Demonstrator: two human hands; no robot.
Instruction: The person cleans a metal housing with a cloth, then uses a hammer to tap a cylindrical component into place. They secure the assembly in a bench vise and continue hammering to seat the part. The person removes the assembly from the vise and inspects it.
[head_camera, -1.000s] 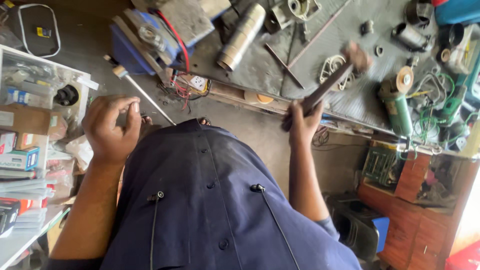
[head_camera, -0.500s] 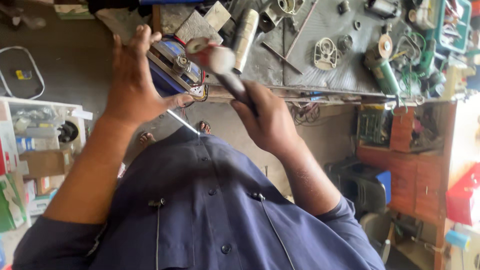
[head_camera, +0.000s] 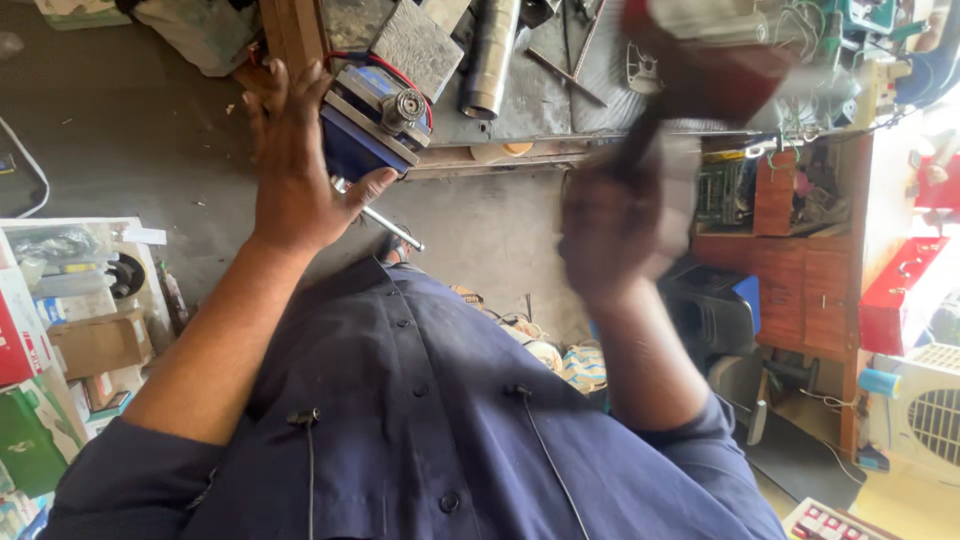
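Two hands work at the bench — the left hand (head_camera: 300, 180) lies open against the blue vise (head_camera: 375, 115), just left of it; the right hand (head_camera: 620, 225), blurred, grips a hammer (head_camera: 700, 60) whose handle slants up-right, well right of the vise

The person is wearing a dark navy button-front work shirt (head_camera: 430, 430) — short sleeves ending above the elbows, matching dark buttons running down the placket — leaving both forearms bare and both hands ungloved.

Daylight glare at right edge; right hand (head_camera: 615, 225) motion-blurred; floor dim.
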